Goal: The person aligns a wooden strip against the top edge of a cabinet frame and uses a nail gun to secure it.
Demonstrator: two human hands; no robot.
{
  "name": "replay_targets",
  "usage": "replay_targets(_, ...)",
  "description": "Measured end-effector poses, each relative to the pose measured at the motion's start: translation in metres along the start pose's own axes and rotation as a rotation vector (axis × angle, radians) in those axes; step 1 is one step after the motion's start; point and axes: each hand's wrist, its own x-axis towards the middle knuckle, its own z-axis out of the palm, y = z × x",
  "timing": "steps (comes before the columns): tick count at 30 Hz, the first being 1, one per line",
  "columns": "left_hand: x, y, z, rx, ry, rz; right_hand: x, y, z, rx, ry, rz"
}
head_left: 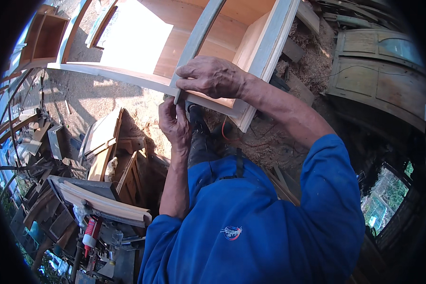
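Note:
A large wooden cabinet frame (113, 71) stands in front of me, with grey-painted edges and bare wood inside. A grey upright divider (201, 31) meets its near rail. Over this joint bends my right hand (213, 75), fingers curled and pressed together. Just below the rail, my left hand (175, 120) pinches the lower end of a thin flat grey strip (177, 98), which sticks out from under the right fingers. Whether the strip is a blade or a sliver of wood I cannot make out. The right fingertips hide its upper end.
Wooden panel doors (378, 85) lean at the right. Scrap boards (102, 142) and a curved wooden piece (102, 201) are piled at the left, near a red-and-white glue bottle (90, 234). Sawdust covers the ground (142, 109), and an orange cord (232, 140) lies by my feet.

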Motion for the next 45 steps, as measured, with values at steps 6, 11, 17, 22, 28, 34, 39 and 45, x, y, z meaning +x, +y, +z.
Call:
replay_targets(6,0.002,0.002,0.005,0.307,0.032,0.242,-0.002,0.007,0.001,-0.005,-0.026,-0.038)
replay_targets(11,0.005,0.009,0.005,0.333,0.079,0.288,0.004,0.004,0.001,0.029,0.020,-0.020)
replay_targets(17,0.007,0.016,0.003,0.198,0.097,0.183,0.018,-0.014,-0.011,0.082,-0.166,0.009)
replay_targets(22,0.007,0.020,0.000,0.112,0.115,0.178,0.012,-0.029,-0.004,-0.111,-0.113,0.125)
replay_targets(28,-0.004,0.009,-0.003,0.008,0.149,0.162,0.017,-0.040,0.001,-0.070,-0.138,0.183)
replay_targets(34,-0.006,0.008,0.008,-0.019,0.154,0.118,0.015,-0.042,0.001,-0.028,-0.134,0.290)
replay_targets(39,-0.005,0.011,0.016,0.028,0.286,0.160,0.017,-0.044,-0.002,-0.013,-0.136,0.311)
replay_targets(45,-0.002,0.009,0.011,0.070,0.263,0.206,0.021,-0.042,-0.005,-0.033,-0.172,0.312)
